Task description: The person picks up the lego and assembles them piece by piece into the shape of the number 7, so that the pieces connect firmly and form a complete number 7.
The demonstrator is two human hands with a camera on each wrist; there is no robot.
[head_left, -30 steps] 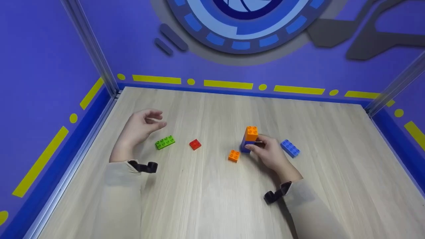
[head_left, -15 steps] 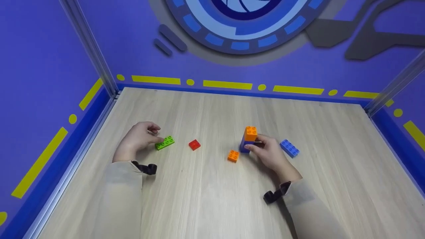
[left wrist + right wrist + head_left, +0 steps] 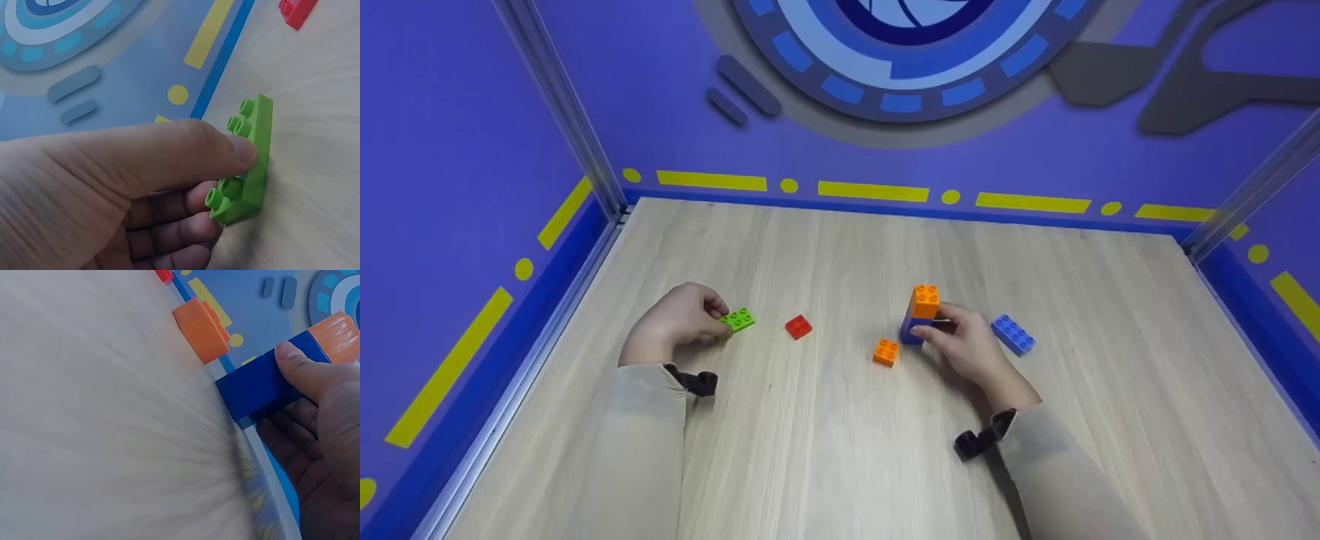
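Note:
My left hand (image 3: 679, 319) pinches the near-left end of a green eight-stud toy brick (image 3: 741, 319) at the left of the table. In the left wrist view the thumb lies against the side of this green brick (image 3: 260, 152), with the other fingers curled behind it. Right of centre, my right hand (image 3: 971, 346) grips an upright stack between thumb and fingers. Its lower part is dark blue bricks (image 3: 256, 385), apparently two, and an orange brick (image 3: 926, 300) tops it. The fingers behind the stack are partly hidden.
A small red brick (image 3: 799, 327) lies between the hands. A loose orange brick (image 3: 886, 352) sits just front-left of the stack. To the right of the right hand lies a lighter blue brick (image 3: 1013, 334). Blue-purple walls (image 3: 840, 161) border the wooden table (image 3: 825, 450).
My left hand has come down from above and behind the green brick, and its thumb and fingers have closed on it. The right hand keeps holding the stack in place.

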